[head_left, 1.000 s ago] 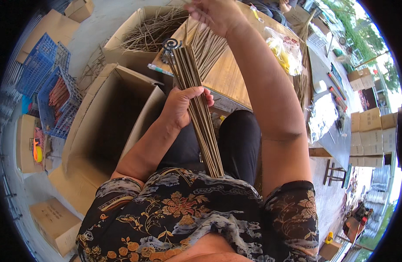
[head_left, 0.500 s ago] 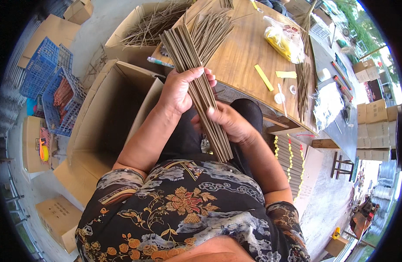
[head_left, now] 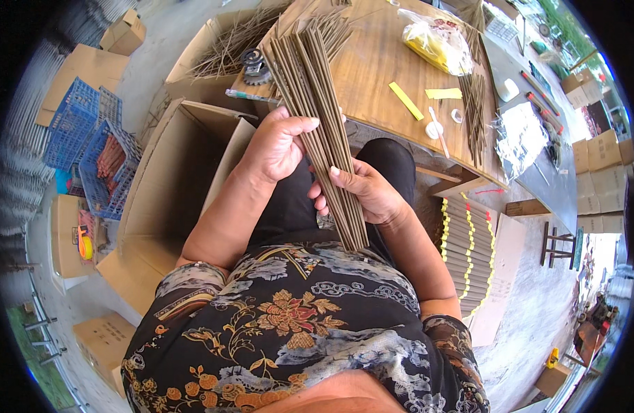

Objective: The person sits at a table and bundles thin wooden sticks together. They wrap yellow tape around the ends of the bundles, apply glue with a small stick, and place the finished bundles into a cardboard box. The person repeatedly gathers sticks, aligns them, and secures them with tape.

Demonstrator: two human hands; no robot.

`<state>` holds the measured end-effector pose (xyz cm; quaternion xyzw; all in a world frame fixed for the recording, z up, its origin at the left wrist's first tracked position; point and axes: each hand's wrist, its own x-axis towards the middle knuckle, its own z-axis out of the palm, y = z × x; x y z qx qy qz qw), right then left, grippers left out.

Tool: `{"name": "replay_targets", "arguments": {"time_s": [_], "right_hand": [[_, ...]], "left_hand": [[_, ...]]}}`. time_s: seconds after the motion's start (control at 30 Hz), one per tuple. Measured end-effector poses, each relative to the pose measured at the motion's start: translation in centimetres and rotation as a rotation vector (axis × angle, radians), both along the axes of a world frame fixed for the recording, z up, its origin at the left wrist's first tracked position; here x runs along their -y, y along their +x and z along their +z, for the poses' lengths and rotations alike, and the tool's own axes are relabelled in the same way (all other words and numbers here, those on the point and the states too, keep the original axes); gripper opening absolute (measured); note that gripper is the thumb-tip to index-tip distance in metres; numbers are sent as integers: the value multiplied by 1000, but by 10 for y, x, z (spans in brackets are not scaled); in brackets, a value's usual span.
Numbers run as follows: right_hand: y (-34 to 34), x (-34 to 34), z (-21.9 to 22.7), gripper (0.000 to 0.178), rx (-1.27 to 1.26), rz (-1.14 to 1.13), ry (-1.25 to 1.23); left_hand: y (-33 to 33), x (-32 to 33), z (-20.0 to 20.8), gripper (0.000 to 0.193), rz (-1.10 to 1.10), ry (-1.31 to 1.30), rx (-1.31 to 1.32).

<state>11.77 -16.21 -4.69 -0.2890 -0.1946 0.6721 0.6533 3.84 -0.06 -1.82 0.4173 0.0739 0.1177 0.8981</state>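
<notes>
A bundle of thin brown sticks [head_left: 324, 148] slants above my lap, its lower ends close to my shirt. My left hand [head_left: 279, 146] grips it about midway up, thumb laid across the front. Lower down, my right hand [head_left: 369, 191] holds the bundle from the right side, thumb on top and fingertips showing on the left. Toward the top the sticks fan apart. Behind them, more loose sticks [head_left: 334, 34] lie on the wooden table [head_left: 372, 82].
An open cardboard box [head_left: 172, 186] stands at my left, with a stick-filled box [head_left: 227, 48] beyond. Yellow strips [head_left: 406, 100], a plastic bag [head_left: 437, 45] and a white disc [head_left: 434, 131] lie on the table. Yellow-banded bundles [head_left: 466, 251] lie at right; blue crates [head_left: 110, 165] far left.
The bundle has become more upright and spread at its top. My right hand, blurred before, now rests steadily around the lower part. The view has shifted slightly.
</notes>
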Motion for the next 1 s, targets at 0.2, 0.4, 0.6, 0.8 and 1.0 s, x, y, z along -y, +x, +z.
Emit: {"name": "replay_targets", "arguments": {"time_s": [0.2, 0.4, 0.6, 0.8, 1.0], "right_hand": [[-1, 9, 2, 29, -34, -4, 20], [-2, 13, -1, 28, -35, 13, 31], [-7, 15, 2, 35, 7, -17, 16], [-11, 12, 2, 32, 59, -131, 44], [-10, 16, 0, 30, 55, -143, 19]], "left_hand": [[2, -2, -10, 49, -17, -30, 31], [3, 7, -3, 36, -19, -60, 17], [7, 12, -10, 21, 61, -94, -34], [4, 18, -3, 21, 123, -75, -34], [3, 20, 2, 17, 221, -81, -67]]}}
